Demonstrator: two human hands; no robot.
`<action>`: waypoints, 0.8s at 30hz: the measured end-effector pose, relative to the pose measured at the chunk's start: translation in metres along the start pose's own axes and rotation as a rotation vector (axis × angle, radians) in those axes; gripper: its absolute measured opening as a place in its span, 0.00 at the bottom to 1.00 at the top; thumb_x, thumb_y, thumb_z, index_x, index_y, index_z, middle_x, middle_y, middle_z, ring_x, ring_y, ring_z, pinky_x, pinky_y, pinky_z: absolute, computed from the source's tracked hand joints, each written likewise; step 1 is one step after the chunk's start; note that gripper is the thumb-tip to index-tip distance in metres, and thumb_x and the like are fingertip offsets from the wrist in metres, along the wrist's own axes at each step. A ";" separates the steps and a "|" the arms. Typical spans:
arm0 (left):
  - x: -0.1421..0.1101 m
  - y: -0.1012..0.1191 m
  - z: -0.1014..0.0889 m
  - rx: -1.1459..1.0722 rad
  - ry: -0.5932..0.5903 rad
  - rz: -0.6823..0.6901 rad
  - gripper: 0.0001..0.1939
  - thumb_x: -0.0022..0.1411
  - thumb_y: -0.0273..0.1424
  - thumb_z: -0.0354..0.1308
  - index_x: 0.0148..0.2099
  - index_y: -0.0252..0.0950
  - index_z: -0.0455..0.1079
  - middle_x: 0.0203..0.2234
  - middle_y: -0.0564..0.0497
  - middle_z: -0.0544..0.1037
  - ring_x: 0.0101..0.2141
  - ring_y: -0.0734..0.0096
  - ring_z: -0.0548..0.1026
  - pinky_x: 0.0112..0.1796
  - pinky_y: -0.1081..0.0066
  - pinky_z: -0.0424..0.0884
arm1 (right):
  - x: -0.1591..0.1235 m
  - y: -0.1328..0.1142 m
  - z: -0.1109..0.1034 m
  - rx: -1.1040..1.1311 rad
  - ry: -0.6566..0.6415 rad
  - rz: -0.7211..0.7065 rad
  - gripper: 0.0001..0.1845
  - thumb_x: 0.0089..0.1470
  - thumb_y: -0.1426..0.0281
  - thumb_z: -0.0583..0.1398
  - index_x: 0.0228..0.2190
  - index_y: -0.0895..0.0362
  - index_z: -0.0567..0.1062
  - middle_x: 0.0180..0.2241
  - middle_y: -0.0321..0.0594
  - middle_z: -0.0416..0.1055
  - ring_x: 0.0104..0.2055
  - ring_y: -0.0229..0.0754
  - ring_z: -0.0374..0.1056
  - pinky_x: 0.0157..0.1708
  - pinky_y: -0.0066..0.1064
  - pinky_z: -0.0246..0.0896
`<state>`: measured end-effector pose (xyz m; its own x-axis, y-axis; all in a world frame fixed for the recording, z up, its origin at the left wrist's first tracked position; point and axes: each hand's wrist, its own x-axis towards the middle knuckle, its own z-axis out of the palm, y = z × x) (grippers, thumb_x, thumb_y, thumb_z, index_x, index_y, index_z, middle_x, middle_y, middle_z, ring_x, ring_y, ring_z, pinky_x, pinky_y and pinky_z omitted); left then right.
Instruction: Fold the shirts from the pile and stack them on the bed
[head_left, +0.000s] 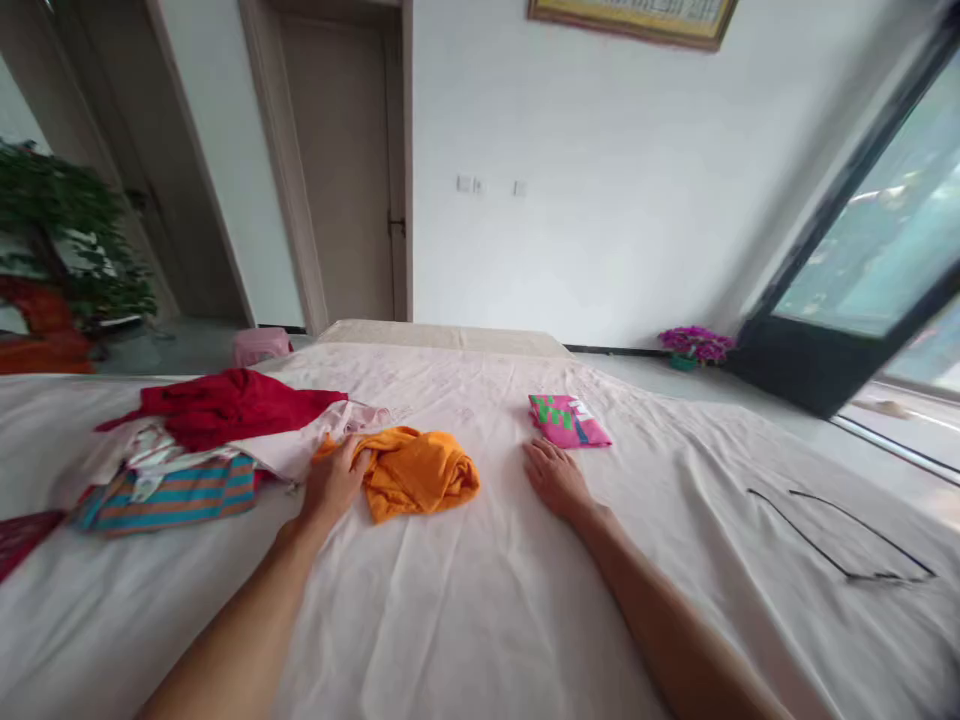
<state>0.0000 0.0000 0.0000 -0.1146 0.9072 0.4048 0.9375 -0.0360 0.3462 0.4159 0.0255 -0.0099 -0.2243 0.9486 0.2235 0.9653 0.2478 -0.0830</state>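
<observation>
My left hand (337, 482) grips the left end of a crumpled orange garment (421, 472), its fingers closed on the cloth. Just left of it lies a loose heap of clothes: a dark red garment (232, 405) on top, pale pink cloth (289, 447) below, and a blue-and-brown striped garment (184, 495) at the front. My right hand (555, 478) rests on the white sheet with its fingers stretched out, holding nothing. Right beyond its fingertips sits a small folded pink garment (568, 421) with a green and white print.
A white sheet (480, 620) covers the wide surface in front of me. Eyeglasses (847, 540) lie on it at the right. Dark red cloth (26, 540) shows at the left edge. A pink stool (262, 345) and purple flowers (697, 343) stand on the floor beyond.
</observation>
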 end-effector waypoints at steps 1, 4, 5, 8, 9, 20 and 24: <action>0.000 0.001 -0.001 0.001 -0.001 0.007 0.18 0.69 0.38 0.44 0.52 0.38 0.70 0.40 0.47 0.81 0.42 0.63 0.78 0.42 0.70 0.68 | 0.000 0.000 -0.001 0.003 -0.001 0.005 0.27 0.64 0.62 0.49 0.61 0.55 0.65 0.64 0.43 0.59 0.66 0.48 0.51 0.64 0.41 0.43; -0.001 0.003 -0.004 -0.003 0.004 0.021 0.17 0.69 0.37 0.45 0.51 0.38 0.70 0.40 0.47 0.81 0.42 0.63 0.78 0.41 0.70 0.68 | -0.001 -0.002 -0.004 0.011 0.002 0.010 0.27 0.64 0.62 0.49 0.61 0.55 0.65 0.64 0.44 0.59 0.67 0.48 0.51 0.64 0.41 0.44; -0.001 0.004 -0.005 -0.005 0.011 0.023 0.17 0.69 0.37 0.45 0.51 0.38 0.70 0.40 0.47 0.81 0.41 0.63 0.78 0.40 0.70 0.67 | -0.001 -0.003 -0.005 0.015 0.005 0.008 0.27 0.64 0.62 0.49 0.61 0.55 0.65 0.64 0.44 0.59 0.67 0.48 0.51 0.64 0.41 0.44; -0.002 0.006 -0.007 -0.020 0.026 0.022 0.16 0.69 0.37 0.45 0.50 0.38 0.70 0.40 0.47 0.81 0.41 0.62 0.78 0.39 0.70 0.67 | -0.003 -0.005 -0.008 0.025 0.021 -0.005 0.26 0.64 0.62 0.49 0.61 0.56 0.66 0.63 0.46 0.60 0.66 0.48 0.52 0.64 0.41 0.46; -0.003 0.006 -0.008 -0.024 0.024 0.019 0.15 0.69 0.37 0.45 0.49 0.38 0.70 0.39 0.47 0.81 0.40 0.62 0.78 0.38 0.70 0.67 | -0.004 -0.005 -0.009 0.029 0.030 -0.009 0.26 0.64 0.62 0.50 0.60 0.56 0.66 0.63 0.47 0.61 0.66 0.48 0.53 0.64 0.41 0.47; -0.004 0.009 -0.011 -0.042 0.010 0.009 0.16 0.69 0.37 0.45 0.50 0.38 0.70 0.39 0.47 0.81 0.39 0.61 0.79 0.36 0.70 0.67 | -0.014 -0.034 -0.024 0.258 0.230 -0.287 0.19 0.62 0.72 0.51 0.50 0.53 0.76 0.53 0.43 0.73 0.54 0.45 0.68 0.54 0.38 0.61; -0.004 0.008 -0.010 -0.037 0.015 0.003 0.16 0.68 0.37 0.45 0.50 0.38 0.69 0.38 0.47 0.81 0.38 0.62 0.79 0.36 0.70 0.66 | -0.009 -0.024 -0.024 0.281 0.331 -0.149 0.19 0.60 0.73 0.52 0.49 0.54 0.76 0.51 0.42 0.74 0.52 0.45 0.68 0.54 0.39 0.61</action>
<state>0.0048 -0.0082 0.0097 -0.1167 0.9007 0.4185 0.9250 -0.0549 0.3760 0.3983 0.0061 0.0134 -0.2591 0.7960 0.5471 0.8417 0.4639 -0.2764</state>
